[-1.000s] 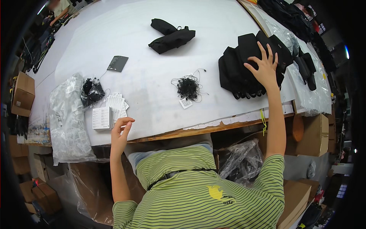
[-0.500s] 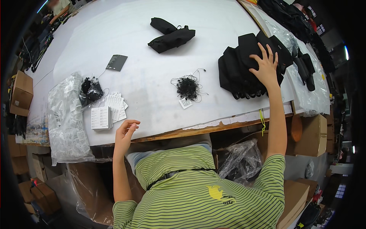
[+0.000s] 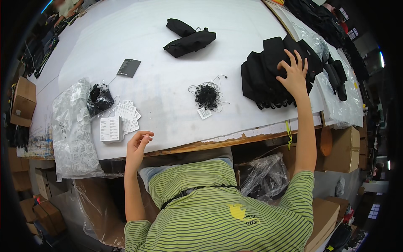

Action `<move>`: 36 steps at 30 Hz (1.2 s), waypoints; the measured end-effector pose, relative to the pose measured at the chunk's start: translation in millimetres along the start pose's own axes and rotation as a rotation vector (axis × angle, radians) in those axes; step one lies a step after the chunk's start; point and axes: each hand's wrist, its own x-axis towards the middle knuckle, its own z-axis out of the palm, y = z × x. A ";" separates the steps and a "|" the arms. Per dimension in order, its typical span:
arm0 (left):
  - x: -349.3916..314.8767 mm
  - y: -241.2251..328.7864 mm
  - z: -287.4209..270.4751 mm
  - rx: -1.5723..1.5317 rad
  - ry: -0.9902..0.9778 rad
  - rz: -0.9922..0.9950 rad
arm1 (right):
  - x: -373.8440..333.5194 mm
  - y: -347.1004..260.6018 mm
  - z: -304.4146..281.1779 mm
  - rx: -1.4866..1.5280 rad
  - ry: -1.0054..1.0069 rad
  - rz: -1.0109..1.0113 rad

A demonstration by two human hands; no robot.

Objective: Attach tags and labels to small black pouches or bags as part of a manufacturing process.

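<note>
My right hand (image 3: 294, 76) is over a stack of black fabric pouches (image 3: 252, 80) at the right of the table. Its fingers are spread and bent, with the tips at the upper pouches; no pouch is lifted. My left hand (image 3: 138, 145) hovers at the table's near edge with loosely curled fingers, a gap beside the thumb and nothing visible in it. Close to it stands a stack of white printed cards (image 3: 110, 129), with more cards (image 3: 126, 114) fanned behind. A tangle of black tag strings (image 3: 206, 96) lies mid-table, a small white tag (image 3: 204, 113) beside it.
Two black pouches (image 3: 191, 43) lie farther back. A clear bag of white labels (image 3: 73, 134) hangs over the near left edge, beside a bag of black strings (image 3: 100, 100) and a dark card (image 3: 128, 68). Cardboard boxes (image 3: 342, 149) stand below the table. Another person is at the far left.
The fingers of my right hand have bent a little more over the pouches, and the hand has shifted slightly to the right. My left hand has barely moved.
</note>
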 end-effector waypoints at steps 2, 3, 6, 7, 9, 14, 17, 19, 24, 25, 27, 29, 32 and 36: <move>-0.2 -0.3 -1.1 -0.007 0.003 -0.001 | -5.6 -3.5 -6.2 -0.011 -0.004 -0.006; -0.4 0.2 -1.7 -0.010 0.012 0.000 | -8.9 -5.6 -10.1 -0.023 -0.009 -0.011; -0.1 0.9 -8.8 0.021 0.085 0.033 | -18.8 -12.7 -18.6 -0.014 0.040 0.008; 0.3 -0.2 -13.8 0.053 0.146 0.067 | -23.4 -17.3 -18.7 -0.013 0.038 0.007; 3.8 -5.7 -32.5 0.159 0.256 0.094 | -32.7 -32.7 -12.5 0.131 0.253 0.056; 33.8 -23.0 -79.1 0.882 0.752 0.393 | -56.1 -97.1 34.2 0.824 -0.293 0.290; 40.8 -74.5 -125.8 1.151 0.749 0.161 | -62.9 -130.3 73.8 0.677 -0.400 0.094; 46.0 -70.8 -118.1 1.126 0.696 0.094 | -70.3 -136.7 91.0 0.609 -0.413 0.067; 42.8 -65.7 -118.2 1.108 0.681 0.047 | -63.1 -135.2 74.6 0.866 -0.435 0.097; 43.2 -62.0 -117.0 1.109 0.687 0.043 | -55.7 -134.5 65.3 0.868 -0.435 0.090; 42.9 -56.5 -116.9 1.028 0.821 0.124 | -40.7 -136.7 45.3 1.642 -0.220 0.228; 42.3 -51.0 -119.5 1.019 0.839 0.142 | -23.3 -140.8 20.0 1.886 -0.169 0.277; 41.7 -41.1 -126.0 0.936 0.778 0.087 | -0.4 -142.6 -1.4 1.976 -0.157 0.308; 40.6 -23.6 -128.3 0.816 0.658 -0.088 | 22.8 -152.4 -25.1 1.793 -0.093 0.314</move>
